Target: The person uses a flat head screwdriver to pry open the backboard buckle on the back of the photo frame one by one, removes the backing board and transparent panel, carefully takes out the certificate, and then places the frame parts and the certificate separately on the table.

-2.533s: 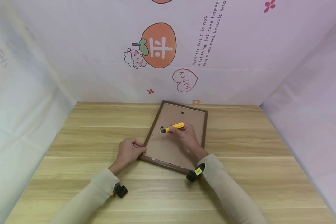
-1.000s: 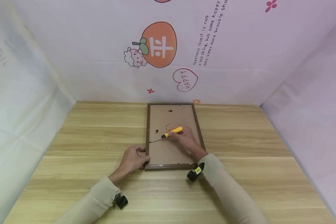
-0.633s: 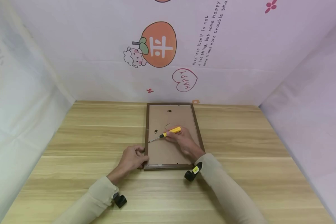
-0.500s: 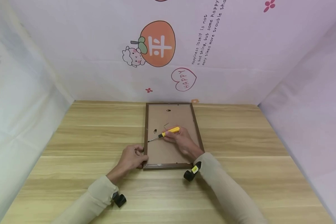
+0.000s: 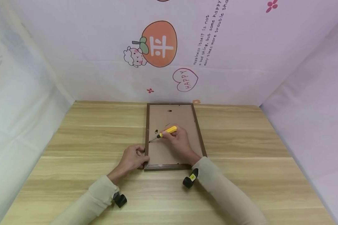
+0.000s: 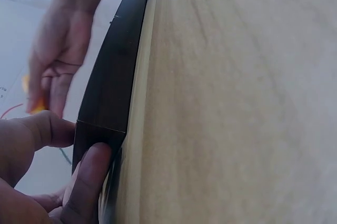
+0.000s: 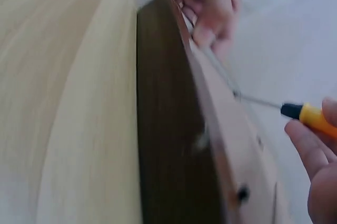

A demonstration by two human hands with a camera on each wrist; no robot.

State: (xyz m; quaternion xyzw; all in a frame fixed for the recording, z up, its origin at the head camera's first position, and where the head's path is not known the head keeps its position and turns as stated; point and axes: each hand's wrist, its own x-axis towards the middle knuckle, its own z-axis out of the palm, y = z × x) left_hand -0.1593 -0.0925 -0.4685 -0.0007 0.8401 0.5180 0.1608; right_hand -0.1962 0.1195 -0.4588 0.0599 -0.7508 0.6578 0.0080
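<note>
Sleeves [image 5: 102,189] reach in over the wood-grained surface [image 5: 157,200], and just beyond the cuffs the left hand [image 5: 133,157] pinches the near left corner of a picture frame [image 5: 171,167], thumb on the upturned back and curled fingers against the side and lower edge. The frame lies back up on the surface, roughly square to the person. Its dark rim looks stiff, thick enough to grip well at the side or corner, and the whole thing seems light enough to slide if not braced. Its front is hidden, so whether it carries glass cannot be told; it is best treated as fragile, with no hard pressing in the middle. Farther in, the right hand [image 5: 180,142] holds a screwdriver [image 5: 169,131] in closed fingers by its yellow handle, a light, rigid tool best held there, clear of the shaft. Its tip meets a small dark tab [image 5: 149,142] by the left rim; whether it is under the tab is unclear. The tan backing board [image 5: 161,153] looks thin and easily scratched. Past the tool sit two small hangers [image 5: 170,111], likely too slight to lift by, and behind the far rim rises a printed sheet [image 5: 228,84].
</note>
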